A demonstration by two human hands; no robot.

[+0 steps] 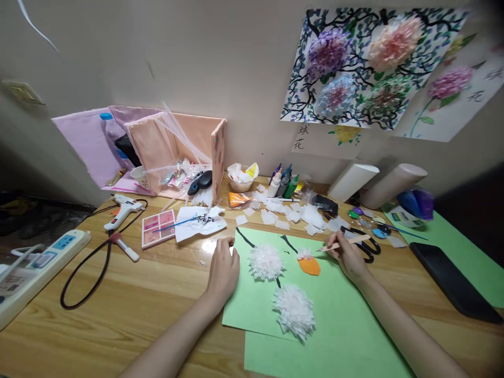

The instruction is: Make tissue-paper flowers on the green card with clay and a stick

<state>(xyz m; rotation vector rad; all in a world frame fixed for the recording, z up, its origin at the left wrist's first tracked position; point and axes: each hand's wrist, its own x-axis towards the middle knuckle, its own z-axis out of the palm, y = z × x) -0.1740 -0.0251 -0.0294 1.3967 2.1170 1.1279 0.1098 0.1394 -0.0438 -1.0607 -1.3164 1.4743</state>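
My right hand (346, 257) grips a plain wooden pencil (360, 240), its tapered end pointing left over the green sheet (334, 299). Just left of that end lies an orange paper oval (310, 266), with a small tuft of white tissue (304, 254) on its upper part. My left hand (223, 270) rests at the sheet's left edge, fingers curled together; a bit of white shows at its thumb, too small to name. Two fluffy white tissue flowers sit on the sheet, an upper one (266, 262) and a lower one (294, 311). Black painted stems (246, 238) run near them.
White tissue squares (293, 214) lie scattered behind the sheet. Black-handled scissors (364, 247) are by my right hand, a black tray (452, 281) farther right. Paint bottles (281, 184) and a bowl (241, 178) stand behind. Leftward are a glue gun (124, 210) and a power strip (43, 273).
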